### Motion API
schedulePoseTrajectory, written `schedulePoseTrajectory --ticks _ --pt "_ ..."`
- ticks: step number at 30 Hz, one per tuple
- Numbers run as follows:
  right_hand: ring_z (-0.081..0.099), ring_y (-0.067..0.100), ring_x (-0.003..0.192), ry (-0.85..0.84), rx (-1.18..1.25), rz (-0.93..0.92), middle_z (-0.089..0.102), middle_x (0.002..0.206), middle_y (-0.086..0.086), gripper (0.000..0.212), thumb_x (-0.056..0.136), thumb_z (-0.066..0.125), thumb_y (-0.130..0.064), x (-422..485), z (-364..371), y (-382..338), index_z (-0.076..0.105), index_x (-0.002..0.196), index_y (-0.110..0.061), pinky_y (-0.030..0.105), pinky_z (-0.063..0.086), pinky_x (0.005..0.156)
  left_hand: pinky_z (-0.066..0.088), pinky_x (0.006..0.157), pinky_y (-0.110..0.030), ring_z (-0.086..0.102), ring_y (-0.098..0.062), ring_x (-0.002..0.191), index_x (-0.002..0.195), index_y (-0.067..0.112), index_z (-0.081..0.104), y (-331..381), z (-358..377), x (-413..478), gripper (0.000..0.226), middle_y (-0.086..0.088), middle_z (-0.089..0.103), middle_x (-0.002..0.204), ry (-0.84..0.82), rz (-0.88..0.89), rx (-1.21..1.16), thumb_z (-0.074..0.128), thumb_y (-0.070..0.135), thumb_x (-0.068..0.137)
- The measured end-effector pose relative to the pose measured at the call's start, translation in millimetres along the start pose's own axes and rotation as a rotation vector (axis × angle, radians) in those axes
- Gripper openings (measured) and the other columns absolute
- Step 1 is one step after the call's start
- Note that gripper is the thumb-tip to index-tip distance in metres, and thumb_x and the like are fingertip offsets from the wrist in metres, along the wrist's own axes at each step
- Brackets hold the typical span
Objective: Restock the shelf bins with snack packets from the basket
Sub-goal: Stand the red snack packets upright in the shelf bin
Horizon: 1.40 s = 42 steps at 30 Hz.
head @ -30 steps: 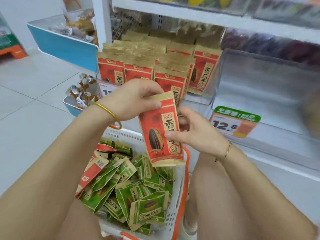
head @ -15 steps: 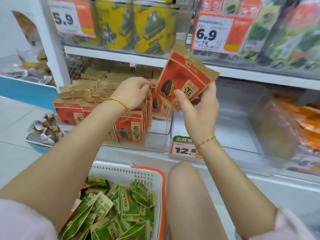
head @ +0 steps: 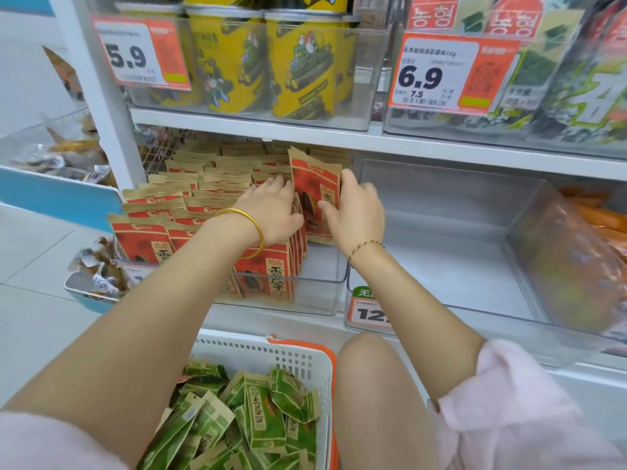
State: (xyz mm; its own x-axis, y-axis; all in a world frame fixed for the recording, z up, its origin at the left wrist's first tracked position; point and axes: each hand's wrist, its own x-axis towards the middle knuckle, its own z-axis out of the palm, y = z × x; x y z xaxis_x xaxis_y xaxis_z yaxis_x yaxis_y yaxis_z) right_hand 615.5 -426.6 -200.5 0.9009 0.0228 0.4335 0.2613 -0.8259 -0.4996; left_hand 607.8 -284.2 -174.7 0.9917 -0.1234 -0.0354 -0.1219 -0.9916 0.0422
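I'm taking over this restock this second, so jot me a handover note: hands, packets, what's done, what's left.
Left hand presses the shelved red-and-tan seed packets aside, fingers straight.
Right hand grips one more red-and-tan packet, upright at the right end of the clear plastic shelf bin.
Done: that bin is nearly full.
Left: seat this packet, then shelve the green packets piled in the white plastic basket.

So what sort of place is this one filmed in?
Most likely a shop's snack aisle. White and orange price tags reading 5.9 and 6.9 hang on clear plastic shelf bins, rows of identical red and tan snack packets fill one, and a white plastic basket holds green packets.
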Motion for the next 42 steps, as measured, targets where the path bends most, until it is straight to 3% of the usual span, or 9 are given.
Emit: schedulePoseTrajectory --ticks 5,9,12,17,21,26,34,39,42 --pt "0.049 0.03 0.11 -0.203 -0.158 0.088 0.062 0.107 0.009 0.025 0.082 0.07 -0.029 31 3 14 0.06 0.1 -0.014 0.033 0.041 0.084 0.004 0.119 -0.037 0.0 -0.02 0.146 0.151 0.009 0.004 3 -2 -10 0.065 -0.009 -0.001 0.159 -0.006 -0.022 0.01 0.031 0.036 0.098" --pt "0.056 0.029 0.108 -0.156 0.042 0.135 0.061 0.114 0.009 0.053 0.078 0.073 -0.018 42 -3 10 0.048 0.124 -0.012 0.035 0.048 0.082 0.002 0.119 -0.037 -0.001 -0.019 0.146 0.151 0.011 0.002 3 -3 -11 0.065 -0.007 -0.002 0.159 -0.025 -0.01 0.019 0.03 0.036 0.098" --pt "0.054 0.03 0.115 -0.142 0.014 0.053 0.062 0.12 0.009 0.052 0.083 0.068 -0.015 40 -6 11 0.048 0.13 -0.016 0.037 0.049 0.087 0.002 0.119 -0.037 -0.002 -0.019 0.146 0.151 0.012 0.002 3 -3 -10 0.066 -0.006 -0.002 0.159 -0.033 -0.002 0.02 0.031 0.036 0.097" --pt "0.057 0.03 0.106 -0.255 -0.124 0.007 0.061 0.112 0.008 0.033 0.082 0.062 0.0 49 -14 16 0.061 0.109 -0.018 0.033 0.049 0.079 0.002 0.119 -0.036 -0.001 -0.018 0.146 0.151 0.012 0.002 3 -2 -12 0.066 -0.006 -0.001 0.159 -0.022 -0.016 0.006 0.032 0.034 0.097" --pt "0.058 0.028 0.097 -0.364 -0.342 -0.093 0.054 0.093 0.004 0.026 0.081 0.05 0.007 50 -14 2 0.053 0.089 -0.018 0.03 0.04 0.067 0.003 0.119 -0.037 0.001 -0.019 0.146 0.151 0.015 -0.001 3 -3 -13 0.067 -0.005 0.001 0.159 -0.017 -0.002 -0.013 0.032 0.033 0.096" --pt "0.053 0.028 0.11 -0.133 -0.494 -0.225 0.066 0.099 0.005 0.03 0.081 0.058 -0.003 31 4 -9 0.054 0.107 -0.017 0.041 0.033 0.098 0.002 0.119 -0.038 0.0 -0.019 0.146 0.151 0.021 0.003 1 0 -10 0.063 -0.005 0.002 0.159 -0.036 0.01 0.004 0.03 0.034 0.096" --pt "0.058 0.028 0.101 -0.195 -0.379 -0.205 0.063 0.098 0.005 0.035 0.078 0.042 0.013 49 -14 -18 0.047 0.082 -0.022 0.042 0.032 0.1 0.003 0.119 -0.038 0.0 -0.02 0.146 0.151 0.017 0.003 2 0 -12 0.064 -0.007 0.001 0.159 -0.008 0.012 0.007 0.031 0.033 0.096" --pt "0.054 0.026 0.108 -0.326 -0.5 -0.243 0.064 0.104 0.004 0.03 0.081 0.05 0.006 41 3 -21 0.057 0.097 -0.018 0.041 0.031 0.103 0.002 0.119 -0.036 -0.001 -0.018 0.146 0.151 0.015 0.002 3 -2 -11 0.064 -0.007 -0.001 0.159 -0.018 0.015 0.013 0.031 0.032 0.097" --pt "0.047 0.03 0.115 -0.108 -0.478 -0.207 0.059 0.113 0.01 0.035 0.078 0.054 0.006 29 -2 -17 0.054 0.109 -0.011 0.04 0.034 0.095 0.001 0.119 -0.036 -0.002 -0.018 0.146 0.151 0.016 0.002 2 -1 -10 0.064 -0.006 -0.002 0.159 -0.016 0.015 0.022 0.03 0.033 0.097"
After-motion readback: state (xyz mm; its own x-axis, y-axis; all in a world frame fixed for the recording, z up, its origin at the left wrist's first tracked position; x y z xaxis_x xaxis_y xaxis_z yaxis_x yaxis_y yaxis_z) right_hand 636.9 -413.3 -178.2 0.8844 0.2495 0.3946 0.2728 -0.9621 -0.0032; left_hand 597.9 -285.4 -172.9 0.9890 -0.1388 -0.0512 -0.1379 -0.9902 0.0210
